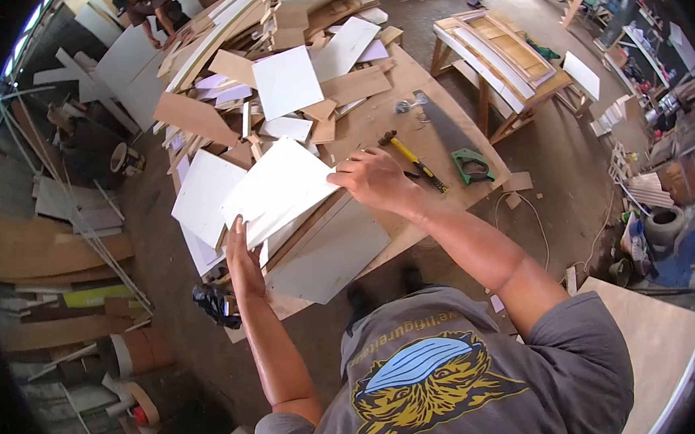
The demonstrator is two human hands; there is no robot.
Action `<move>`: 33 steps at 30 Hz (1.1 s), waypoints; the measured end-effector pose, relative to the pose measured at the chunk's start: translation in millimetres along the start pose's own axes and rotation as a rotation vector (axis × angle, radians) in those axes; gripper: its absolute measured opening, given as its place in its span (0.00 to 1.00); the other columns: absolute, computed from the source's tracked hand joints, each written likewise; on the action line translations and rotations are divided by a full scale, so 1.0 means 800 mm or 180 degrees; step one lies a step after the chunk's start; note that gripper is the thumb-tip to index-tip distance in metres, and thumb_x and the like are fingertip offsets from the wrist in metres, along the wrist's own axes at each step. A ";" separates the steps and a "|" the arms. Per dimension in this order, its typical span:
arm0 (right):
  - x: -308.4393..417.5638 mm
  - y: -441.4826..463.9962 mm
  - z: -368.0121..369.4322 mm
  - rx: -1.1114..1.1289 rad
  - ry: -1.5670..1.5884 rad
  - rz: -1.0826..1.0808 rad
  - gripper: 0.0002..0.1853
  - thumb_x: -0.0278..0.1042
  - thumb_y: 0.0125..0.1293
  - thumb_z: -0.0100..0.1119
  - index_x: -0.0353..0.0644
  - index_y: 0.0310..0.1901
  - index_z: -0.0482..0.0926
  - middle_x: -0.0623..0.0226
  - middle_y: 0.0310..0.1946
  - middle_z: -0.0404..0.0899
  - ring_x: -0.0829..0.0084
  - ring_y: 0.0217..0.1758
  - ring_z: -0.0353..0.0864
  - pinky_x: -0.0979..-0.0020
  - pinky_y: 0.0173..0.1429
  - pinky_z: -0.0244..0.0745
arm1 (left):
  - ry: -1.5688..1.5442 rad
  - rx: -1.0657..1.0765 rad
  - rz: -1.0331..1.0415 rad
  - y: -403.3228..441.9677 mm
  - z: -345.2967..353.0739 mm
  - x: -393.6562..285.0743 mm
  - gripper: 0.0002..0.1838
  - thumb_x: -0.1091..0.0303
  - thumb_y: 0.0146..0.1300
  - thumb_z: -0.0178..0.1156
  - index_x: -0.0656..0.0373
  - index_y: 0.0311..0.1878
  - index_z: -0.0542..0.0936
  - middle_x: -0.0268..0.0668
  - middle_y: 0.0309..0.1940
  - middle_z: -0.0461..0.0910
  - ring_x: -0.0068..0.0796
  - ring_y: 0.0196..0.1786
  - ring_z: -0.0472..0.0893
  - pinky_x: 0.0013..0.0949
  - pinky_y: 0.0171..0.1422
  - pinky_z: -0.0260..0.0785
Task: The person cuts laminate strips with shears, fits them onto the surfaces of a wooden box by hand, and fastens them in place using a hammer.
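A white board (285, 185) lies tilted over other pieces near the front of the worktable, its surface bright with glare. My right hand (373, 181) is closed on its right edge, fingers bent over the top. At the lower left corner, my left hand (244, 264) rests against the edge with its fingers stretched out. Just left of it is another white panel (205, 196). Below lies a grey-white panel (330, 254) on the table. A yellow-and-black hammer (415, 162) lies right of my right hand, beside a handsaw (450, 133) with a green handle.
A heap of wood offcuts (294, 27) covers the table's (435, 199) far part. A small clear bag (412, 102) lies near the saw. Another person (152, 13) bends at the far left. A wooden frame (505, 49) rests on a stand at right; stacked boards (55, 245) line the left.
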State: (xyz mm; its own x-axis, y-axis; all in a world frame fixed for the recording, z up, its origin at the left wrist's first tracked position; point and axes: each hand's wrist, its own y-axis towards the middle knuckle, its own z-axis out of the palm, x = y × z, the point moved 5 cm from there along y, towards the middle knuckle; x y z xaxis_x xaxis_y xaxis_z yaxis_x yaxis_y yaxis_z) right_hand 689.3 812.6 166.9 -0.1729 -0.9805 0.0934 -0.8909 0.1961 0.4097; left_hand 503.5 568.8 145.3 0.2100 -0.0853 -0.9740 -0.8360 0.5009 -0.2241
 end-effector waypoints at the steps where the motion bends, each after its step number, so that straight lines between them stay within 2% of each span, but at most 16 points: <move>1: 0.005 0.002 0.006 -0.0087 -0.0061 -0.0136 0.15 0.35 0.64 0.65 0.61 0.51 0.89 0.77 0.41 0.88 0.69 0.49 0.87 0.63 0.53 0.82 | 0.0095 -0.0071 0.0080 0.007 -0.013 0.007 0.37 0.49 0.73 0.64 0.58 0.79 0.72 0.45 0.78 0.70 0.44 0.79 0.70 0.52 0.83 0.57; 2: 0.010 0.005 0.016 -0.0172 -0.0126 -0.0272 0.16 0.37 0.64 0.65 0.62 0.53 0.89 0.78 0.42 0.88 0.69 0.49 0.87 0.63 0.53 0.81 | 0.0270 0.0070 0.0150 0.029 -0.041 0.034 0.38 0.38 0.80 0.53 0.56 0.81 0.69 0.48 0.81 0.67 0.46 0.83 0.64 0.54 0.83 0.58; 5: 0.037 0.007 0.031 0.0005 -0.0074 -0.0527 0.18 0.43 0.66 0.66 0.62 0.57 0.89 0.76 0.47 0.88 0.68 0.54 0.86 0.62 0.58 0.81 | 0.1978 0.0374 0.1079 -0.014 -0.036 0.008 0.33 0.43 0.78 0.59 0.61 0.73 0.78 0.49 0.76 0.74 0.48 0.80 0.69 0.51 0.84 0.57; 6: 0.046 0.006 0.035 0.0135 -0.0023 -0.0583 0.18 0.45 0.67 0.66 0.62 0.59 0.89 0.75 0.50 0.88 0.67 0.56 0.86 0.62 0.60 0.80 | 0.2478 0.0350 0.1121 -0.028 -0.029 0.006 0.33 0.43 0.77 0.60 0.60 0.72 0.79 0.53 0.73 0.76 0.53 0.79 0.70 0.51 0.83 0.59; 7: 0.051 0.004 0.034 0.0156 0.0167 -0.0608 0.19 0.47 0.69 0.66 0.61 0.60 0.88 0.72 0.53 0.87 0.65 0.58 0.85 0.61 0.62 0.80 | 0.2753 0.0351 0.1074 -0.029 -0.033 0.022 0.31 0.45 0.75 0.64 0.59 0.70 0.81 0.55 0.73 0.76 0.58 0.79 0.70 0.53 0.83 0.60; 9: 0.055 -0.003 0.030 0.0193 0.0531 -0.0621 0.20 0.51 0.72 0.66 0.58 0.62 0.87 0.65 0.59 0.86 0.62 0.64 0.83 0.59 0.67 0.78 | 0.3283 0.0247 0.1727 -0.037 -0.036 0.035 0.30 0.45 0.74 0.66 0.59 0.67 0.83 0.55 0.72 0.76 0.61 0.78 0.69 0.55 0.82 0.62; 12: 0.009 -0.012 0.022 0.0163 0.1283 0.0429 0.30 0.61 0.73 0.64 0.49 0.66 0.84 0.56 0.65 0.83 0.55 0.70 0.81 0.52 0.74 0.73 | 0.3094 0.0360 0.1781 -0.025 -0.050 0.045 0.32 0.43 0.70 0.70 0.60 0.64 0.85 0.57 0.73 0.75 0.62 0.78 0.69 0.56 0.80 0.64; 15: -0.042 -0.023 0.052 0.0265 0.2388 0.1407 0.29 0.56 0.77 0.61 0.44 0.69 0.80 0.53 0.68 0.81 0.53 0.73 0.79 0.55 0.76 0.72 | 0.3065 0.0449 0.1757 -0.029 -0.050 0.033 0.36 0.42 0.62 0.75 0.60 0.65 0.85 0.59 0.73 0.74 0.62 0.77 0.70 0.56 0.79 0.66; 16: -0.041 -0.024 0.060 0.0463 0.2947 0.1687 0.27 0.48 0.80 0.57 0.38 0.70 0.78 0.53 0.69 0.82 0.55 0.72 0.80 0.60 0.77 0.71 | 0.3056 0.0446 0.1678 -0.028 -0.050 0.032 0.37 0.41 0.61 0.76 0.59 0.66 0.85 0.59 0.73 0.73 0.61 0.77 0.71 0.56 0.79 0.66; 18: -0.040 -0.029 0.093 0.0228 0.3133 0.1616 0.25 0.44 0.81 0.55 0.37 0.70 0.78 0.52 0.68 0.82 0.56 0.72 0.80 0.62 0.77 0.71 | 0.3055 0.0425 0.1522 -0.026 -0.052 0.033 0.40 0.40 0.59 0.77 0.57 0.68 0.84 0.59 0.75 0.72 0.59 0.77 0.71 0.57 0.78 0.67; 22: -0.029 -0.024 0.097 0.0007 0.3223 0.1685 0.22 0.38 0.81 0.52 0.35 0.68 0.80 0.51 0.68 0.83 0.59 0.73 0.80 0.63 0.77 0.70 | 0.3243 0.0302 0.1702 -0.028 -0.052 0.032 0.38 0.46 0.58 0.80 0.59 0.67 0.84 0.58 0.73 0.74 0.58 0.77 0.72 0.56 0.78 0.68; 25: -0.034 -0.022 0.105 0.0087 0.3306 0.1526 0.22 0.40 0.82 0.53 0.37 0.67 0.82 0.52 0.65 0.85 0.64 0.70 0.82 0.64 0.74 0.72 | 0.3256 0.0237 0.1766 -0.031 -0.049 0.032 0.37 0.49 0.58 0.80 0.61 0.66 0.85 0.59 0.72 0.75 0.59 0.76 0.73 0.55 0.78 0.68; 27: -0.036 -0.021 0.104 0.0330 0.3350 0.1714 0.21 0.41 0.83 0.53 0.39 0.68 0.83 0.58 0.62 0.87 0.70 0.65 0.82 0.67 0.71 0.73 | 0.3237 0.0161 0.1731 -0.031 -0.047 0.031 0.36 0.51 0.58 0.80 0.62 0.65 0.85 0.60 0.71 0.76 0.60 0.75 0.73 0.54 0.78 0.68; 28: -0.037 -0.019 0.103 0.0452 0.3376 0.1798 0.21 0.41 0.83 0.53 0.40 0.68 0.83 0.61 0.60 0.88 0.73 0.63 0.81 0.68 0.70 0.73 | 0.3234 0.0151 0.1794 -0.031 -0.045 0.030 0.36 0.49 0.57 0.80 0.63 0.64 0.86 0.61 0.70 0.77 0.62 0.75 0.74 0.54 0.77 0.68; 30: -0.041 -0.017 0.107 0.0483 0.3398 0.1708 0.21 0.42 0.82 0.57 0.43 0.68 0.83 0.62 0.59 0.88 0.75 0.61 0.81 0.68 0.68 0.74 | 0.3226 0.0091 0.1904 -0.030 -0.045 0.030 0.37 0.45 0.57 0.80 0.64 0.62 0.87 0.64 0.68 0.78 0.65 0.73 0.75 0.56 0.76 0.69; 33: -0.042 -0.018 0.108 0.0690 0.3678 0.1454 0.23 0.44 0.78 0.63 0.44 0.69 0.83 0.61 0.61 0.87 0.73 0.60 0.81 0.66 0.68 0.74 | 0.3337 0.0153 0.1931 -0.032 -0.042 0.026 0.36 0.46 0.59 0.79 0.63 0.62 0.87 0.63 0.69 0.78 0.65 0.74 0.74 0.55 0.76 0.69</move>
State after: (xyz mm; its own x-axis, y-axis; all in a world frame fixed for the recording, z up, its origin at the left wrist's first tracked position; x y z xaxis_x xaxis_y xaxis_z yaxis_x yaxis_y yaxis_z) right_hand 671.3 841.4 79.5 -0.1128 -0.2193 0.9691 -0.9163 0.4002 -0.0161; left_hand 512.1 525.6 129.5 -0.7405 -0.4704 -0.4799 -0.6317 0.7310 0.2581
